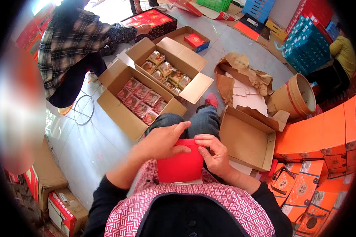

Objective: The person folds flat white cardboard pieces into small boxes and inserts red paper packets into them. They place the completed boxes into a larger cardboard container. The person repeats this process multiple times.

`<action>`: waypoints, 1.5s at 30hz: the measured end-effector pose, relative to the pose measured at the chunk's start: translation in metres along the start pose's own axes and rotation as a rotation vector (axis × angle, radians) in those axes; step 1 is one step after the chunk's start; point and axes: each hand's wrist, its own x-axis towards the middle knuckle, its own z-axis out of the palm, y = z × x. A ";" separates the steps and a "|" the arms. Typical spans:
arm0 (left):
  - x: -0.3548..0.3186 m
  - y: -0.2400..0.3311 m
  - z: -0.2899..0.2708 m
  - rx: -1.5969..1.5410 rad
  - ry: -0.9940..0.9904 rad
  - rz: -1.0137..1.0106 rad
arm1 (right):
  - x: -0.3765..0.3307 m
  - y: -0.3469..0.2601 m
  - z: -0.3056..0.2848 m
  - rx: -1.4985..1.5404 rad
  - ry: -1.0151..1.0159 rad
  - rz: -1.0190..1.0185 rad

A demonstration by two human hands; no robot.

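Note:
A plain red box (179, 165) rests upright against my lap, over a red-and-white patterned apron. My left hand (165, 139) is open, its fingers stretched out and its thumb lying on the box's top left edge. At the top right corner, my right hand (214, 153) has its fingers bent over the edge and its thumb along the side, gripping the box. The underside of the box is hidden. In front of my knees, an open carton (106, 103) holds pink-wrapped packets (140, 96), and another carton (196, 87) beyond it holds gold-wrapped packets (165, 68).
To my right stand an emptied shallow carton (247, 136), torn brown paper (241, 63), a cardboard drum (294, 96) and orange gift boxes (316, 130). At far left, a person in a plaid shirt (71, 43) reaches over a tray of red boxes (150, 19). Another person (343, 53) sits at far right.

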 end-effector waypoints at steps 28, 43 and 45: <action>0.033 -0.233 -0.074 -0.984 1.095 -0.739 | 0.394 0.483 0.196 0.102 0.552 1.151; 0.045 -0.204 -0.052 -1.005 1.319 -0.457 | 0.358 0.065 0.028 0.170 0.170 -0.121; 0.053 -0.186 -0.046 -1.003 1.330 -0.349 | 0.328 -0.009 0.009 -0.376 0.058 -0.294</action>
